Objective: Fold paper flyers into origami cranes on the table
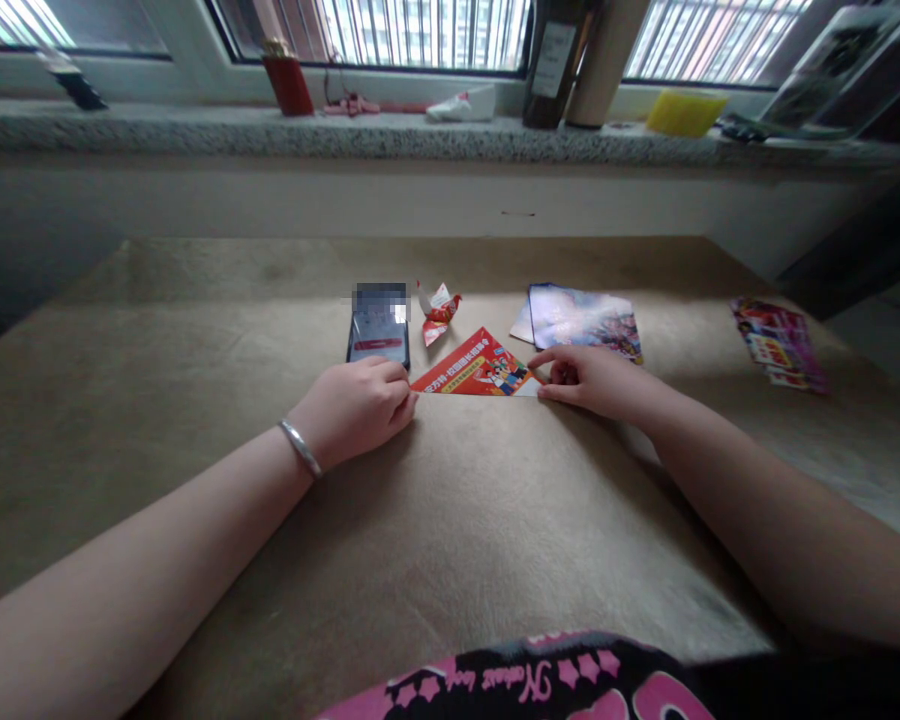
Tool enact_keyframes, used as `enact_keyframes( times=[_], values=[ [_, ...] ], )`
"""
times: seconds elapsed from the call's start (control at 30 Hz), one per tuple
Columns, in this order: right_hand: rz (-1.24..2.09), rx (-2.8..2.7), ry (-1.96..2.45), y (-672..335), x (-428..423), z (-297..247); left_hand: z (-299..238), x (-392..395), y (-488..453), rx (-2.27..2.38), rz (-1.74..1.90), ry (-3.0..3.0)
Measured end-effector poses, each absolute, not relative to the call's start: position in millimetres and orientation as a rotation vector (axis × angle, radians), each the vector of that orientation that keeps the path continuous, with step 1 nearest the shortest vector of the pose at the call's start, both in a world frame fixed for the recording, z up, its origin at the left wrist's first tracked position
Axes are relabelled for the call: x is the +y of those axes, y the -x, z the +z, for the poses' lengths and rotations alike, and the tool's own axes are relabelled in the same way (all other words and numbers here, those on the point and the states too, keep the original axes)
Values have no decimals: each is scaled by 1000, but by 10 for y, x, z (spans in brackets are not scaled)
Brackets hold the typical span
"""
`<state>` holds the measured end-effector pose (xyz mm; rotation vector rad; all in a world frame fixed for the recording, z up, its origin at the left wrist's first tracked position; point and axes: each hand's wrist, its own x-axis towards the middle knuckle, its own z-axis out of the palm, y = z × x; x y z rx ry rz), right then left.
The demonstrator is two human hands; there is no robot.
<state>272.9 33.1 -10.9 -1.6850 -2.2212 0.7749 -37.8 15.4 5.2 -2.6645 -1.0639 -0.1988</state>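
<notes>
"Head view: on the table (pixel 450 560), what's hidden?"

"Left hand (pixel 364 410), curled: I can't tell its grip. Right hand (pixel 592 380) overlaps the cards (pixel 585 318), pinching the red paper triangle (pixel 480 370) mid-table. Farther left: phone (pixel 377 335), screen part-blurred; paper bird (pixel 440 314) beside."

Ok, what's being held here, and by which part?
The red paper triangle: left hand at its left corner, right hand at its right corner.

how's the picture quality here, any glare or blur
Head view: bright, washed-out daylight through the barred glass window; head view: pale sheen on the purple rectangular picture card; head view: pixelated upper part of the black rectangular phone; head view: soft detail in the fanned pink-and-red cards, yet mostly legible print on the red triangular paper.
</notes>
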Motion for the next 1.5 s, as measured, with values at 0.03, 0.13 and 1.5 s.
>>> enact_keyframes(
  times=[0.03,0.13,1.5],
  values=[
    [779,-2229,1673,-2732,330,-110,50,151,373,-1079,-192,2656],
    [738,-2250,1619,-2727,314,-114,38,157,366,-1118,-198,2633],
    [270,-2696,745,-2586,130,-1,35,191,347,-511,-438,3121]
  ],
)
